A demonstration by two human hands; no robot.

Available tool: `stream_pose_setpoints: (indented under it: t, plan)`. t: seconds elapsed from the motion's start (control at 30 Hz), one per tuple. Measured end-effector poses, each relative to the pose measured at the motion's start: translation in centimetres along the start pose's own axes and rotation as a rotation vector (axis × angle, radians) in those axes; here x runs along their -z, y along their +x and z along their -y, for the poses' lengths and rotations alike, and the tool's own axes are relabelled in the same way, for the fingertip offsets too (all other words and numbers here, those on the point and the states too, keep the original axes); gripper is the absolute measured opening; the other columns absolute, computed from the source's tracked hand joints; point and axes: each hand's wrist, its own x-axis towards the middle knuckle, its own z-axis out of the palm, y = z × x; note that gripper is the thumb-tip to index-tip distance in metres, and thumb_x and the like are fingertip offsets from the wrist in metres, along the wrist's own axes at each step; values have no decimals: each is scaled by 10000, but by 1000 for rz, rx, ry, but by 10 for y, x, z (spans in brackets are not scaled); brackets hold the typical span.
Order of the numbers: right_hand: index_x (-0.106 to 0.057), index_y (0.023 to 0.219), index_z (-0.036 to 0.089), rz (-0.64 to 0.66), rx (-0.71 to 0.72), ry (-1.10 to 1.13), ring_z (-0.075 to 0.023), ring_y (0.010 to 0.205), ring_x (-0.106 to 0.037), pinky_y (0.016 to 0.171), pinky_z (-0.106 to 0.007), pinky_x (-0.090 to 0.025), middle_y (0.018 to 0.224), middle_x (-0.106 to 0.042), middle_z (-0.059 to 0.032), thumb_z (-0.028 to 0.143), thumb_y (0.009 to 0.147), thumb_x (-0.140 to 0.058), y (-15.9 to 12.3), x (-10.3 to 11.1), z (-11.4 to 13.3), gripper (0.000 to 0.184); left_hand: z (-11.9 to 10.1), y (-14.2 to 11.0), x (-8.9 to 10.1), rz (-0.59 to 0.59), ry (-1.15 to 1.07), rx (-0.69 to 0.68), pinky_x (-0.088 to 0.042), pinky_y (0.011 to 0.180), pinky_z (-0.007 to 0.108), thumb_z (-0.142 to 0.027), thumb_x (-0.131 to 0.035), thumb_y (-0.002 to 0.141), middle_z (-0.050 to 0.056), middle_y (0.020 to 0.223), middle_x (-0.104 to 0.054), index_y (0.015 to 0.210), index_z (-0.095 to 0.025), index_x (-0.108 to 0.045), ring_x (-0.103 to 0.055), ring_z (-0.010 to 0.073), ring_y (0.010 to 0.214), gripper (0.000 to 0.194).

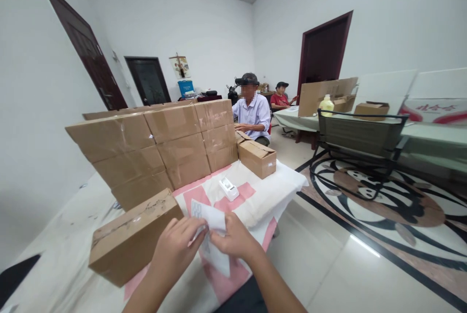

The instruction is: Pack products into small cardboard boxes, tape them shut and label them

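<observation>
A white sheet of paper with faint grey print (215, 254) is held up over the table's near edge. My left hand (180, 242) pinches it at its left side, fingers closed. On the right side my right hand (235, 236) grips it between thumb and fingers. The paper looks folded or bent between the hands. Just beyond lies a small white plastic device (228, 189) on the pink and white cloth (262, 196), touched by neither hand. Left of my left hand sits a closed cardboard box (134, 235).
Stacked taped cardboard boxes (178, 142) form a wall across the table. A smaller cardboard box (257, 157) stands at the far right corner. A person (251, 113) sits behind the stack, another (280, 99) further back. On the right are a folding chair (361, 133) and a yellow bottle (326, 104).
</observation>
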Motion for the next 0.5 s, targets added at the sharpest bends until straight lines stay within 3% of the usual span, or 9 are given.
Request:
stream_pose_setpoints:
  t: [0.07,0.2,0.33,0.5]
  plan:
    - [-684,858,178,-25,29,145,-172,726,-638,691,-255,-514,784,-683,0,161,827,-560,-1,3,2,130,-1,0,0,-12,1,7,-403,676,285,-284,-518,1015,3,863,-747,1077,-219,-673,-670,141,721,180]
    - [-724,1048,185,-158,-35,329,-238,961,-714,906,-359,-560,993,-764,-56,281,935,-568,-2,1,-1,215,-4,-1,-4,45,19,21,-450,744,304,-450,-543,995,32,1027,-770,1288,-222,-615,-716,182,864,378]
    - [-684,1203,184,-270,-166,474,-258,1028,-725,904,-381,-586,1119,-762,-88,359,905,-653,0,-4,-5,347,-7,2,-6,83,84,90,-439,741,329,-462,-533,999,60,1041,-770,1331,-195,-584,-719,204,862,429]
    - [-717,1106,171,-339,-181,541,-254,979,-718,890,-382,-583,1031,-769,-75,402,856,-694,10,-3,3,341,-10,22,-2,26,177,152,-430,778,355,-447,-572,980,84,1044,-754,1277,-155,-613,-700,240,908,418]
